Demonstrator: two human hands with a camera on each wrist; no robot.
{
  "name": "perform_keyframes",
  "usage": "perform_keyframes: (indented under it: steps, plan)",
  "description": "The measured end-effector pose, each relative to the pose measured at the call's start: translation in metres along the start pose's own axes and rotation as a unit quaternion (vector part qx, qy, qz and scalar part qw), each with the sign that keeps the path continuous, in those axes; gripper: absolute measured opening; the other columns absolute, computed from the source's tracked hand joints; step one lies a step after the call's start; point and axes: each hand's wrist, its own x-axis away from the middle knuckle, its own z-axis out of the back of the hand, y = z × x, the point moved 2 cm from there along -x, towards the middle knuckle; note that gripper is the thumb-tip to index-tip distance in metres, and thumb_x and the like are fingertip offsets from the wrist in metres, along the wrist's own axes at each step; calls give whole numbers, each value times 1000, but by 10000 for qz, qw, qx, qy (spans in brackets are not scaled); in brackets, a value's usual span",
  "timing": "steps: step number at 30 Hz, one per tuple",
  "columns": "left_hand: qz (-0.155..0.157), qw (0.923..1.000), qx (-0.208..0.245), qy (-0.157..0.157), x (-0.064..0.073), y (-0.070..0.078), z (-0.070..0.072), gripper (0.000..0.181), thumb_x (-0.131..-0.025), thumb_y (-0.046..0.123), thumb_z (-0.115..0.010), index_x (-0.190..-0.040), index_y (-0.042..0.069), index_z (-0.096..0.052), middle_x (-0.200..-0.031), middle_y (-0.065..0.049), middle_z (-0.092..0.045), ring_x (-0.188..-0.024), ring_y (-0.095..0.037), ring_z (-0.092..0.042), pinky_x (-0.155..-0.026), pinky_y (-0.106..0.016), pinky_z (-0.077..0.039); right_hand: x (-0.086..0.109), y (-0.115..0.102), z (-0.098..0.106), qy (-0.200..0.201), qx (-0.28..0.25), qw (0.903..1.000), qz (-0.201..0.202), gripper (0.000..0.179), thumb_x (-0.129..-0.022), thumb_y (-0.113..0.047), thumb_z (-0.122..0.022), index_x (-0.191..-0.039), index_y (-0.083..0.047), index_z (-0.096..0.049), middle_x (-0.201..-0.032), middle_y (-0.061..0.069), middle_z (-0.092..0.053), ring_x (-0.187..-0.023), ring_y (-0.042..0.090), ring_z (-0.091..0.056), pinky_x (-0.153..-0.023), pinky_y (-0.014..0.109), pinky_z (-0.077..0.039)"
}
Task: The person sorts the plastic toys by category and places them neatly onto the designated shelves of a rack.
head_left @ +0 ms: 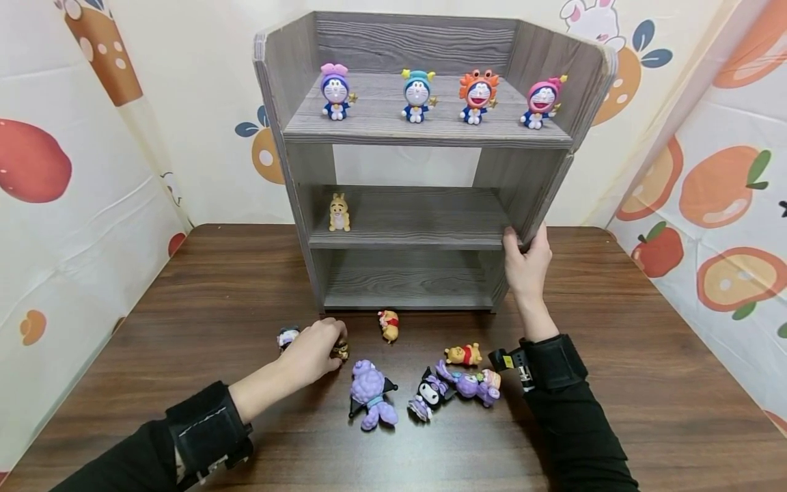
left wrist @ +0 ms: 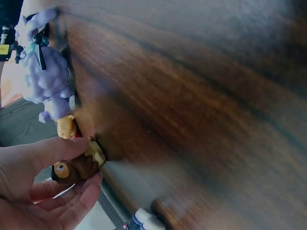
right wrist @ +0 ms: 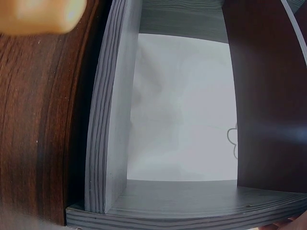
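My left hand (head_left: 313, 352) pinches a small brown owl figurine (left wrist: 79, 168) between thumb and fingers, low over the wooden table. Just beyond that hand lies a black-and-white figurine (head_left: 287, 336), partly covered by it. To its right is a purple figurine with black points (head_left: 371, 395). My right hand (head_left: 529, 263) grips the right side panel of the grey wooden shelf (head_left: 406, 246), thumb at the front edge and fingers round the outside. In the right wrist view only a bit of that hand's fingers shows at the bottom corner.
Four blue-and-white cat figurines, one in an orange crab hood (head_left: 476, 96), stand along the top shelf. A yellow rabbit figurine (head_left: 339, 212) stands on the middle shelf. Two yellow bear figurines, one at the right (head_left: 464, 354), and several purple ones (head_left: 428, 396) lie in front.
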Motion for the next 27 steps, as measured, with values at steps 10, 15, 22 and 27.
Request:
perform_keyframes:
  steps: [10,15,22,27]
  plan:
    - [-111,9982,203,562,-3,6,20,28,-63,-2,-71,-89,-5,-61,-83,-9,-57,-76,-22,-57,-64,-35,-47,1,-11,0,-71,-108,9999,-59,33,-83,-9,-51,-114,4,-51,-96,18,-60,-79,6,-49,-67,19,-37]
    - [-164,9962,421,743,-7,14,34,29,-65,0,-72,-92,-4,-62,-85,-8,-57,-75,-19,-56,-64,-32,-47,5,-35,2,-75,-113,9999,-68,33,-82,-2,-50,-113,10,-49,-96,26,-58,-78,5,-48,-67,18,-36]
    - [-338,9925,634,993,-17,30,56,30,-67,2,-73,-94,-4,-61,-86,-8,-56,-74,-16,-54,-64,-29,-46,6,-41,3,-84,-67,9999,-104,33,-82,-1,-49,-112,11,-49,-96,26,-58,-79,8,-49,-68,18,-36]
    - [-470,9889,757,1187,-27,44,72,29,-68,2,-72,-95,-3,-61,-86,-7,-56,-74,-15,-53,-64,-28,-45,6,-40,3,-80,-114,9998,-104,33,-81,0,-50,-113,10,-49,-97,26,-58,-80,8,-49,-69,17,-36]
